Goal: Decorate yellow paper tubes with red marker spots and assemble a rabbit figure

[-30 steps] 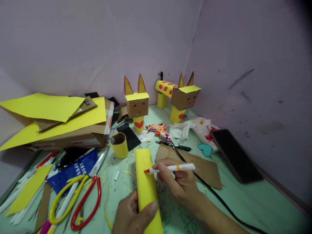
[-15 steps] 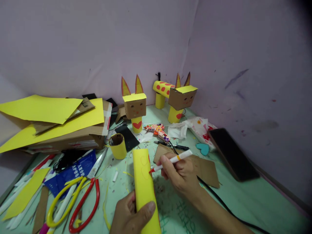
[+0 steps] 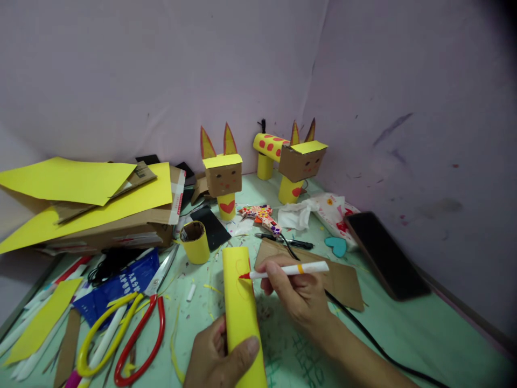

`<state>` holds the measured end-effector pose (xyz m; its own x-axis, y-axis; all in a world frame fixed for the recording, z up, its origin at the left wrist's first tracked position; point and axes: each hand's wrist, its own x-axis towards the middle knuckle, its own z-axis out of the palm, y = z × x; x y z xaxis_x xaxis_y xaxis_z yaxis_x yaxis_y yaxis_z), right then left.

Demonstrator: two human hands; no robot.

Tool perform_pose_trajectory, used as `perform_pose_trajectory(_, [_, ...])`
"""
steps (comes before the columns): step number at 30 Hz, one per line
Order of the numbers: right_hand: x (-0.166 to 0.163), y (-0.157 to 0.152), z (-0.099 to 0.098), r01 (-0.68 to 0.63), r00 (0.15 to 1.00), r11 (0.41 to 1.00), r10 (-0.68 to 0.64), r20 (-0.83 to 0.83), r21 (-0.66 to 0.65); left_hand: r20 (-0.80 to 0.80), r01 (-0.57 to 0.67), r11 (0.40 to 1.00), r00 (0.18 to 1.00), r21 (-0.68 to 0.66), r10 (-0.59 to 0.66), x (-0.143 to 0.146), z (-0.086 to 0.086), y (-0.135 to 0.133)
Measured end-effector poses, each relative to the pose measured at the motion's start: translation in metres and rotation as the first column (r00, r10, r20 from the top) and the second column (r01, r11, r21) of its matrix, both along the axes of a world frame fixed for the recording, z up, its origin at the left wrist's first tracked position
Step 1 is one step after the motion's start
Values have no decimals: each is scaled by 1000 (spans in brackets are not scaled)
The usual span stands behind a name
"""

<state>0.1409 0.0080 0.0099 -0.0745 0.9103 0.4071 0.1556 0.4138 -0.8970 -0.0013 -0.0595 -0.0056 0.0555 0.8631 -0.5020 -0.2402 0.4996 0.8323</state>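
A long yellow paper-covered tube (image 3: 238, 312) stands tilted in front of me, its lower end out of frame. My left hand (image 3: 222, 353) wraps round its lower part, thumb across the front. Between the fingers of my right hand (image 3: 297, 293) is a white marker (image 3: 297, 269) with an orange band. Its red tip touches the upper face of the tube, where thin rounded outlines are drawn. Under my right hand lies a flat piece of brown cardboard (image 3: 343, 283). A short yellow tube (image 3: 195, 245) stands upright behind the long one.
Scissors (image 3: 141, 323) with one yellow and one red handle lie at left, near a blue packet (image 3: 129, 283). Yellow sheets (image 3: 64, 180) are stacked behind. Two cardboard-headed figures (image 3: 224, 178) stand at the back. A phone (image 3: 388, 256) leans right; a black cable (image 3: 371, 339) crosses the table.
The marker tip has shifted left and slightly up on the tube, and the marker lies flatter. The tube has turned slightly, and more outline shows on it.
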Motion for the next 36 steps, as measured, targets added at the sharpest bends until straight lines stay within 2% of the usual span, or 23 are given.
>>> perform_pose_trajectory(4, [4, 0, 1, 44, 998, 998, -46, -48, -40, 101, -68, 997, 992, -36, 72, -3, -6, 2])
perform_pose_trajectory(9, [4, 2, 2, 76, 994, 994, -82, -75, -80, 136, -138, 984, 979, -113, 153, -6, -3, 7])
perform_pose_trajectory(16, [2, -1, 0, 25, 999, 1000, -25, -44, 1, 168, -61, 998, 984, -22, 64, -9, -7, 5])
perform_pose_trajectory(19, [2, -2, -1, 17, 1000, 1000, -17, -19, -4, 191, -54, 999, 980, 3, 52, -8, -11, 4])
perform_pose_trajectory(25, [0, -9, -2, -105, 994, 994, 104, 28, 7, 193, -33, 998, 981, 44, 24, -7, -18, 4])
perform_pose_trajectory(30, [-1, -15, -2, -116, 993, 991, 113, 45, 62, 165, 25, 995, 985, 95, -41, -7, -15, 1])
perform_pose_trajectory(36, [-2, -15, -1, -149, 987, 982, 141, 77, 114, 110, 37, 993, 993, 116, -50, -7, -12, 1])
